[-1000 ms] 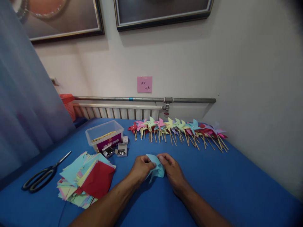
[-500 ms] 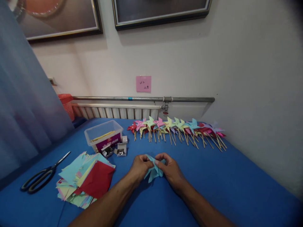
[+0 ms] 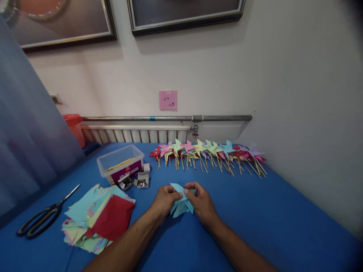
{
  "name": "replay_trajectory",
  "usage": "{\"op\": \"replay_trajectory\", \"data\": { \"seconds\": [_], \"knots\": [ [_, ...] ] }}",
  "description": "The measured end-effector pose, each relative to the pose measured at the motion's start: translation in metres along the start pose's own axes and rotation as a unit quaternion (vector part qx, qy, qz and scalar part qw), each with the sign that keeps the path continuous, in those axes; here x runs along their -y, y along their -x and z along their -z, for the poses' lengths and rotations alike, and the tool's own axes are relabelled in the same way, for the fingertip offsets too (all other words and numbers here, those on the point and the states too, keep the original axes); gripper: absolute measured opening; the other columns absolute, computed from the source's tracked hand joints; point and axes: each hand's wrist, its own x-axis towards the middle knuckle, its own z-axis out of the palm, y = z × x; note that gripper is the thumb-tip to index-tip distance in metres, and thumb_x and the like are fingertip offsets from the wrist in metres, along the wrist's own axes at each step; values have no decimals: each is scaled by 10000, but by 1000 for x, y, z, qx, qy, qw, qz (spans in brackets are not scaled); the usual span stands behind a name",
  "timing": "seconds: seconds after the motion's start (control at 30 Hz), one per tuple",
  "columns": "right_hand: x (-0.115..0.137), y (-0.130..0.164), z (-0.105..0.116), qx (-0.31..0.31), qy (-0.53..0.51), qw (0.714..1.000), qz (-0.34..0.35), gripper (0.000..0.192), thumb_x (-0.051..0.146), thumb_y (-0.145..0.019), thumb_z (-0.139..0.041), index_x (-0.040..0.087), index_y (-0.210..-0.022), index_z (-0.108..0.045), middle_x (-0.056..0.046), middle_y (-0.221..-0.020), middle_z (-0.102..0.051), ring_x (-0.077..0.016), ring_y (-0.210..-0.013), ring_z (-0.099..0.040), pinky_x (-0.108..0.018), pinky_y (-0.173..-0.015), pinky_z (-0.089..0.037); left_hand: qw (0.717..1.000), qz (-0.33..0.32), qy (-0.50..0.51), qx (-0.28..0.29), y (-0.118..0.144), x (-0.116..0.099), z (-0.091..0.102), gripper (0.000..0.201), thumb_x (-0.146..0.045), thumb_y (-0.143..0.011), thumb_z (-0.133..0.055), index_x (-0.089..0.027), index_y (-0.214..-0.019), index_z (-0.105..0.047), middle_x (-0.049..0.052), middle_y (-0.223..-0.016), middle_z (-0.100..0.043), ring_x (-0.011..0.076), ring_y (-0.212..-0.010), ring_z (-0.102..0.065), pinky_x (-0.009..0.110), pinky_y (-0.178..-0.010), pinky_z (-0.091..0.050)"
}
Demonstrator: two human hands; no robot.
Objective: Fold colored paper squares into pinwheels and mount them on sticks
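Observation:
A light blue paper pinwheel [image 3: 183, 207] without a stick is held just above the blue table, its blades folded in towards the middle. My left hand [image 3: 166, 200] pinches it from the left, with the thumb near the centre. From the right, my right hand [image 3: 202, 202] grips it, thumb and forefinger also close to the centre. Whether a pin sits in the middle cannot be made out. To the left of my left forearm lies a loose pile of coloured paper squares [image 3: 113, 217], a red one on top.
Black-handled scissors [image 3: 48, 215] lie at the left. Behind the paper stand a clear plastic box [image 3: 120, 162] with wooden sticks and small open boxes [image 3: 141, 180] of shiny metal pins. Finished pinwheels on sticks [image 3: 210, 151] line the table's back edge by the wall.
The blue pinwheel has turned and its blades now face me more openly. Both hands keep hold of it with thumbs at the centre. The whole view has shifted slightly.

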Motion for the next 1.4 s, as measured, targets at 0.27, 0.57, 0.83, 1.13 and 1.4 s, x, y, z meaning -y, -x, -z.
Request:
{"op": "replay_trajectory", "data": {
  "seconds": [0.27,0.57,0.83,1.13,1.4],
  "knots": [
    [16,5,1,23,35,999,1,350,389,-714,-715,203,-1001,-641,-7,-841,-668,-162,-677,-597,-272,-617,-469,999,22,22,-10,5,-10,-4,118,-157,-506,-700,-146,-552,-592,-27,-470,-546,77,-418,-433,224,-460,-316],
    [3,2,-2,20,0,1000,-14,315,442,-764,-671,218,-966,-576,67,-632,-539,-118,-503,-482,-237,-492,-381,1000,15,8,-10,1,-4,-1,248,-240,-531,-755,-175,-548,-516,-48,-451,-499,70,-410,-393,227,-449,-272],
    [0,3,-3,-20,54,998,8,272,455,-794,-617,220,-925,-576,55,-624,-542,-134,-522,-491,-238,-496,-387,1000,5,10,0,3,-5,-3,303,-330,-557,-775,-171,-562,-517,-52,-463,-485,65,-431,-370,228,-460,-269],
    [4,4,-2,-23,56,998,16,248,428,-792,-613,224,-928,-577,46,-657,-551,-141,-541,-504,-250,-512,-405,1000,11,-25,-1,1,-3,-1,303,-298,-528,-789,-168,-554,-516,-44,-462,-495,66,-423,-378,225,-452,-269],
    [1,3,-1,4,50,999,3,289,438,-767,-639,223,-950,-573,54,-643,-539,-133,-526,-487,-246,-496,-391,999,0,-33,-22,-5,6,-1,291,-282,-546,-770,-181,-561,-497,-55,-445,-482,64,-394,-367,218,-425,-263]
  ]
}}
